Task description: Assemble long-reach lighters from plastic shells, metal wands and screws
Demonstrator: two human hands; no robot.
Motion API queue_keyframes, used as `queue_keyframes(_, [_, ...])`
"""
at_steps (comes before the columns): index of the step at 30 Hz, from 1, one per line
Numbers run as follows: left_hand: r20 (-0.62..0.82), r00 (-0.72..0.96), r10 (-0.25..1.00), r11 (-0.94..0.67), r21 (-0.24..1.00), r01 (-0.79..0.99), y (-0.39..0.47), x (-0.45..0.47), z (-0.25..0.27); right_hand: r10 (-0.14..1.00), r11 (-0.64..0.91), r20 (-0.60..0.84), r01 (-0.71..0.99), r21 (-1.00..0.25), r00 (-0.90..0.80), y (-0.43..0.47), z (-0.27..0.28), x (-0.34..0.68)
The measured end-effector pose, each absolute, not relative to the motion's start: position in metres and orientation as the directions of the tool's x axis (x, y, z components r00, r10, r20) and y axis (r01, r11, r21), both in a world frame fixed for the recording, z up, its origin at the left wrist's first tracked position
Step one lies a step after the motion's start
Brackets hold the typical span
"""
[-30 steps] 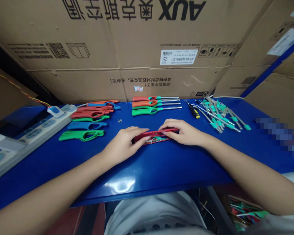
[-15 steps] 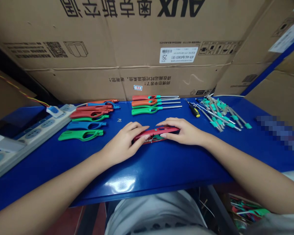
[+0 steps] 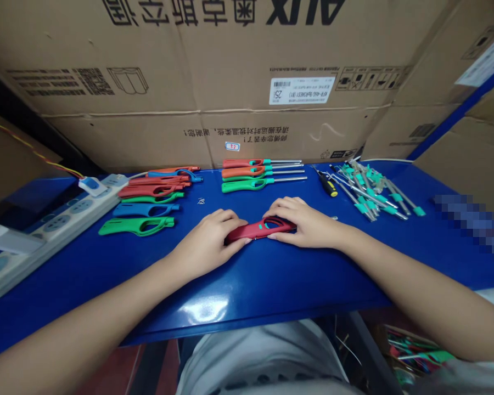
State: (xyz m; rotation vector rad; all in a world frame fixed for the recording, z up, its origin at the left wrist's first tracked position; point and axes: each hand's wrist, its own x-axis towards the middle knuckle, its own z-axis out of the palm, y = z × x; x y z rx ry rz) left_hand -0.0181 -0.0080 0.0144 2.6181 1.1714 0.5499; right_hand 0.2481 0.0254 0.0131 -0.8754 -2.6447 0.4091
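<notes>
A red gas lighter [image 3: 253, 230] with a looped trigger guard lies between my hands, low over the blue table [image 3: 239, 280]. Its left, solid end is pinched by my left hand [image 3: 208, 238], thumb in front and fingers behind. My right hand [image 3: 302, 225] grips the trigger-guard end the same way. A bit of turquoise shows in the lighter's body, and the two shell halves appear to sit together. A short metal tip pokes out past my right hand. Behind my hands lie several lighters [image 3: 242, 185] with metal tubes fitted, in red, orange and green.
Lighter shells [image 3: 138, 225] in several colours lie at left, beside a white power strip [image 3: 53, 225]. A yellow-black screwdriver [image 3: 327, 185] and a pile of metal tubes with turquoise parts [image 3: 372, 189] are at right. Small screws [image 3: 201, 201] lie behind my left hand. Cardboard [image 3: 239, 71] walls the back.
The red lighter's shell stood partly open with inner parts showing; now its halves are together. It has tilted, so its broad side and trigger loop face up.
</notes>
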Motion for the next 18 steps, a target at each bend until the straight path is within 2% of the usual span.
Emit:
queue_keyframes(14, [0.226, 0.594, 0.772, -0.633, 0.349, 0.691, -0.0065, -0.0202, 0.0135, 0.632, 0.751, 0.218, 0.520, -0.407, -0.744, 0.0252, 0.0076, 0.2462])
queue_keyframes(18, [0.234, 0.606, 0.761, -0.649, 0.292, 0.702, -0.0076, -0.0199, 0.0143, 0.644, 0.744, 0.231, 0.525, -0.414, -0.729, 0.0255, 0.0042, 0.2450])
